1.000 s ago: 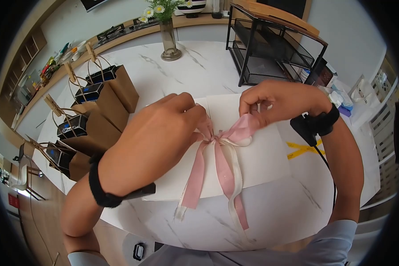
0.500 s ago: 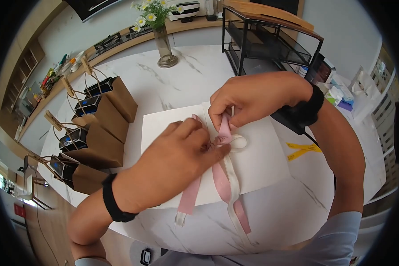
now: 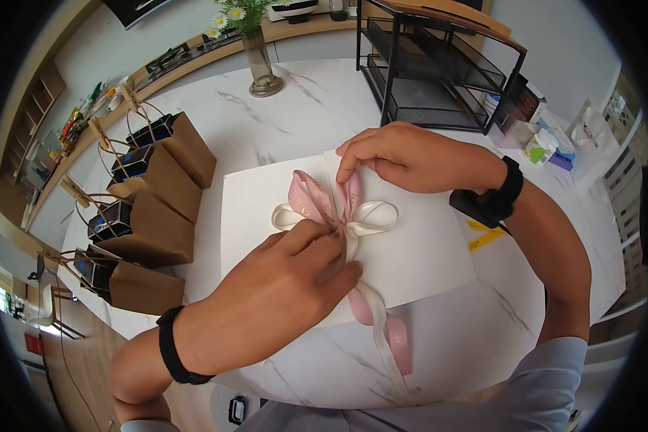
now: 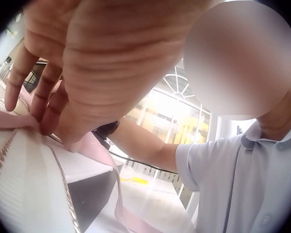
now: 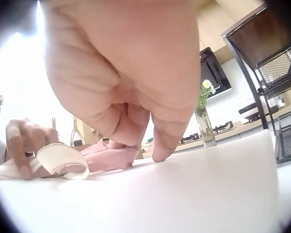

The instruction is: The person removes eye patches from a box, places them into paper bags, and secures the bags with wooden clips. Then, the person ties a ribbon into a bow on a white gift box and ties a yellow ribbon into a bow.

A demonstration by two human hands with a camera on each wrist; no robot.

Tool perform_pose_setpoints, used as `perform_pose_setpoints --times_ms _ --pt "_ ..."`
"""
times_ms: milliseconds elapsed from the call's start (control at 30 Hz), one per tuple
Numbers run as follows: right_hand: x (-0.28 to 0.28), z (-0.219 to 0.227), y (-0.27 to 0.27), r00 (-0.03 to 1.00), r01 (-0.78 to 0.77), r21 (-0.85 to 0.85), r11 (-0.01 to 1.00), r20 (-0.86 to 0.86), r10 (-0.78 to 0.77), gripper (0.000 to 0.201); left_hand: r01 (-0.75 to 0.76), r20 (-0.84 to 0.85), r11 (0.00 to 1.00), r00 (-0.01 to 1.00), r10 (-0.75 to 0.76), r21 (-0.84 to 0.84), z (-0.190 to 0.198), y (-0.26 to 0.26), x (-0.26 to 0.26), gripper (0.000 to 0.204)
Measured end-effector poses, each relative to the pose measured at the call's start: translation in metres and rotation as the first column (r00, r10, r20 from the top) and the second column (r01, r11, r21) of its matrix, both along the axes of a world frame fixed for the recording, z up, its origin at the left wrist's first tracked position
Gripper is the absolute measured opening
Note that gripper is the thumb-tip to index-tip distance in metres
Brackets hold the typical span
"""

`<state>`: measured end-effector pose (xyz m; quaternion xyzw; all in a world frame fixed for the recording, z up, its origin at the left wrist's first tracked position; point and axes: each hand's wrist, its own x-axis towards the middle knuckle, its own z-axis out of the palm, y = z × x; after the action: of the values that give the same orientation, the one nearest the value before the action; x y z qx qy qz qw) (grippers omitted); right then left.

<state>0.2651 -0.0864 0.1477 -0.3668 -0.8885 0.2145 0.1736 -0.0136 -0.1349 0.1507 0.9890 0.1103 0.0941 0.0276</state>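
On a flat white box (image 3: 425,266) sits a bow of pink ribbon (image 3: 308,198) and white ribbon (image 3: 374,216), with pink loops standing up and white loops out to each side. At the knot, my left hand (image 3: 281,281) pinches the ribbon just below the loops; its fingertips meet on the ribbon (image 4: 19,121) in the left wrist view. My right hand (image 3: 410,158) is over the box's far right part, its curled fingers holding the right pink loop (image 5: 111,158). Ribbon tails (image 3: 399,342) hang past the box's near edge; my left hand covers part of them.
Several brown paper bags (image 3: 155,223) with clothespins on their handles line the left side of the marble table (image 3: 475,338). A vase of daisies (image 3: 259,61) and a black mesh rack (image 3: 439,79) stand behind. Yellow tape (image 3: 486,234) lies right of the box.
Both hands were at the knot, the right one pulling pink ribbon. The pink loops now stand upright; my left hand has come down toward the near side, and my right hand is at the right loop.
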Motion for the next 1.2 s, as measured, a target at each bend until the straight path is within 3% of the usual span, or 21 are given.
perform_pose_setpoints --times_ms 133,200,233,300,433,500,600,700,833,900,1033,1133,1200 --pt "-0.002 -0.005 -0.001 1.000 0.012 0.052 0.999 0.014 -0.012 0.037 -0.049 0.025 0.999 0.998 0.049 0.005 -0.002 -0.012 -0.005 0.039" --pt "-0.003 -0.010 -0.004 1.000 -0.017 0.237 0.971 0.007 0.015 0.027 -0.065 0.031 0.998 0.997 0.064 0.025 -0.006 -0.020 -0.005 0.040" --pt "-0.005 -0.010 -0.009 1.000 -0.015 0.230 0.973 0.005 0.014 0.027 -0.051 0.057 0.997 0.997 0.048 0.060 -0.008 -0.024 -0.006 0.041" --pt "-0.013 -0.005 -0.019 0.991 -0.076 0.532 0.844 0.134 0.005 0.021 -0.050 0.082 0.995 0.996 0.043 0.089 -0.013 -0.027 -0.009 0.041" --pt "-0.013 -0.009 -0.023 0.993 -0.102 0.506 0.856 0.105 0.056 0.016 -0.022 0.143 0.994 0.990 0.007 0.105 -0.020 -0.030 -0.012 0.034" --pt "-0.009 -0.004 -0.018 0.987 -0.160 0.322 0.933 0.084 0.140 0.020 -0.023 0.173 0.995 0.985 0.005 0.100 -0.024 -0.032 -0.012 0.034" --pt "-0.008 -0.010 -0.015 0.999 -0.028 0.301 0.953 0.040 0.017 0.024 -0.077 0.246 0.993 0.968 0.052 0.092 -0.029 -0.037 -0.010 0.042" --pt "-0.008 -0.014 -0.016 0.999 -0.001 0.361 0.933 0.042 -0.016 0.028 -0.140 0.259 0.989 0.958 0.126 0.039 -0.034 -0.041 -0.010 0.040" --pt "-0.005 -0.016 -0.014 1.000 -0.026 0.418 0.908 0.017 0.021 0.028 -0.074 0.304 0.997 0.950 0.072 -0.003 -0.039 -0.048 -0.010 0.040" --pt "-0.006 -0.002 -0.018 0.999 -0.002 0.148 0.989 -0.038 0.008 0.028 -0.057 0.316 0.998 0.947 0.059 -0.016 -0.040 -0.050 -0.011 0.040" --pt "-0.002 0.009 -0.020 0.994 0.110 -0.024 0.994 -0.023 -0.110 0.029 -0.017 0.335 1.000 0.942 0.017 -0.004 -0.041 -0.049 -0.012 0.037" --pt "0.001 0.006 -0.021 0.982 0.058 -0.107 0.993 -0.172 -0.076 0.022 -0.028 0.326 0.999 0.945 0.033 -0.018 -0.034 -0.052 -0.014 0.035" --pt "0.005 0.005 -0.021 0.948 0.024 -0.273 0.962 -0.300 -0.109 0.017 -0.038 0.322 0.998 0.945 0.052 -0.050 -0.028 -0.051 -0.016 0.035"
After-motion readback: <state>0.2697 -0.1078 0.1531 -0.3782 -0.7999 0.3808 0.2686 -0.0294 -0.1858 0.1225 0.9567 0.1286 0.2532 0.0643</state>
